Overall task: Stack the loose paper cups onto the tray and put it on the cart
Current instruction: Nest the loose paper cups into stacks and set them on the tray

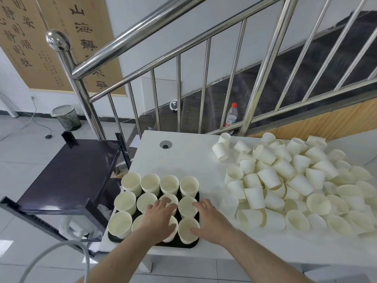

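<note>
A black tray [190, 244] sits at the front left corner of the white table [183, 160]. Several upright cream paper cups [151, 181] stand on it in rows. My left hand [159, 217] lies flat, fingers spread, over the cups in the tray's middle and front. My right hand [208, 217] hovers with spread fingers at the tray's right side, its thumb over the front right cup [186, 227]. Neither hand holds anything. A big heap of loose paper cups [295, 180] covers the right half of the table. The dark cart [67, 174] stands left of the table.
A steel stair railing [183, 48] rises behind the table. A plastic bottle [231, 115] stands on the stairs behind the bars. A lined waste bin [66, 117] sits on the floor at the far left. A grey hose [61, 250] curves at the lower left.
</note>
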